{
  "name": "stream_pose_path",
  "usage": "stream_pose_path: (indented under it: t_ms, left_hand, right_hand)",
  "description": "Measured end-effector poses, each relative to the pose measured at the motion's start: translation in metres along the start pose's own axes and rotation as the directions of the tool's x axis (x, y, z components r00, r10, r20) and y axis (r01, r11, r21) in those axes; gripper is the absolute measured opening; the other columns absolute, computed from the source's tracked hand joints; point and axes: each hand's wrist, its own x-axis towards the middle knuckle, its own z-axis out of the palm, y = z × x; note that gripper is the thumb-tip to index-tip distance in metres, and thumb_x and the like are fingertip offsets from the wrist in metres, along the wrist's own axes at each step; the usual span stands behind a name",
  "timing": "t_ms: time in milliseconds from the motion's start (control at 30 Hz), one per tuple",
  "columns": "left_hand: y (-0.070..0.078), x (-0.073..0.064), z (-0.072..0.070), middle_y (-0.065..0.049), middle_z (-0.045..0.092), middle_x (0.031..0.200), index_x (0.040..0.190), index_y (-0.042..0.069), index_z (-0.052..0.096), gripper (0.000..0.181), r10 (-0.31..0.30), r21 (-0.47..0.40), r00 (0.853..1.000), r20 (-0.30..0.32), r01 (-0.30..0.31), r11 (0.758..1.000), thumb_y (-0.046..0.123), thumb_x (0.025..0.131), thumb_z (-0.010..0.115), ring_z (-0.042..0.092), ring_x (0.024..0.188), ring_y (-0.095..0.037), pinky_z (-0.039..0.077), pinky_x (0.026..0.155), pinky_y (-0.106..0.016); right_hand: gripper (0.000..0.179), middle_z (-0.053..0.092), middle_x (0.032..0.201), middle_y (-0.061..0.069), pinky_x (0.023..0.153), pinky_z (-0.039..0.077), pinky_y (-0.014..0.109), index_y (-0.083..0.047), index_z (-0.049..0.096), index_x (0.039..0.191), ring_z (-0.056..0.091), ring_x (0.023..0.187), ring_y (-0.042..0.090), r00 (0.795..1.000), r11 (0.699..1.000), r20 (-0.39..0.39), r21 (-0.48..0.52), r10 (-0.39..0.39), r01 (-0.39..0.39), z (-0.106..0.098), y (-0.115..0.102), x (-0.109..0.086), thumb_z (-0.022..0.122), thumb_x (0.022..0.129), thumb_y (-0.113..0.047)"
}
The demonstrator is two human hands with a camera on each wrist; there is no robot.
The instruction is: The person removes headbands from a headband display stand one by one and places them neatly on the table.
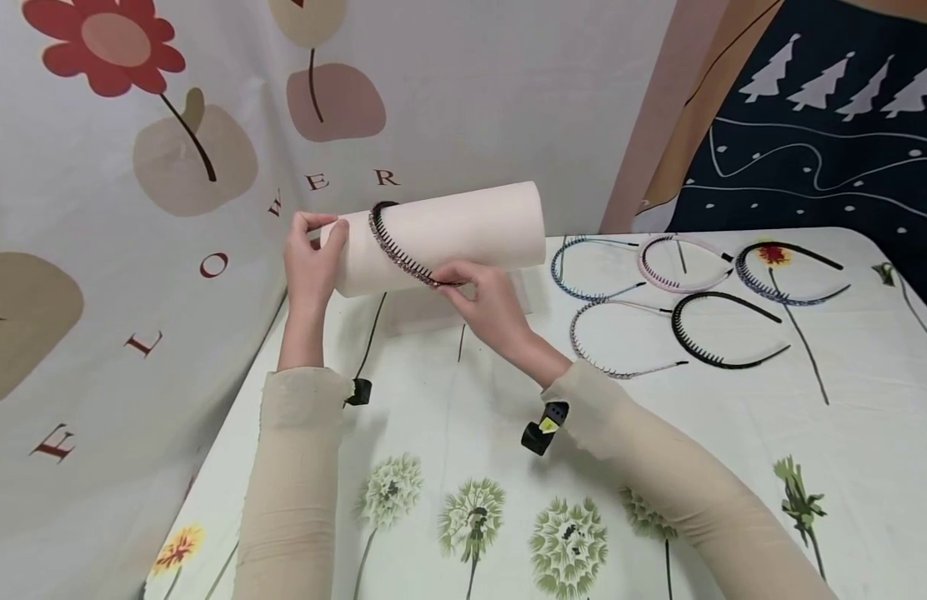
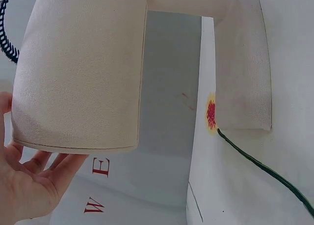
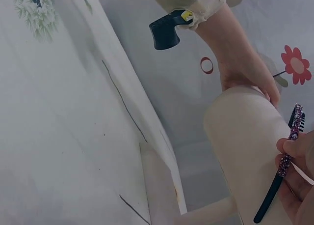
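A cream padded cylinder stand lies horizontally on a post over a flat base. At its left end my left hand grips the rim, thumb on the near side and fingers along the far side and end face. A dark toothed headband with a glittery beaded outer face arches over the cylinder, left of its middle. My right hand pinches the near arm of this headband between thumb and fingers; in the right wrist view its plain black tip sticks out past the fingers.
To the right of the stand several toothed headbands lie flat in two rows, among them a blue one, a pink one and a black one. A flower-print cloth covers the table. Behind the stand hangs a printed curtain.
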Motion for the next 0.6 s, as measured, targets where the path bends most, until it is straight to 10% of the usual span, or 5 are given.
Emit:
stream_pose_path:
  t_ms: [600]
  left_hand:
    - [-0.001,-0.001,0.002,0.0,0.054,0.128,0.115,0.018,0.056,0.031,0.002,-0.013,1.0,-0.002,-0.002,1.0,0.042,0.096,0.058,0.058,0.107,-0.016,0.052,0.096,-0.053]
  right_hand:
    - [0.013,0.077,0.101,0.008,0.085,0.058,0.032,-0.005,0.077,0.102,0.072,0.096,0.019,0.996,0.999,-0.074,-0.028,-0.043,0.041,-0.028,0.009,-0.011,0.07,0.09,-0.003]
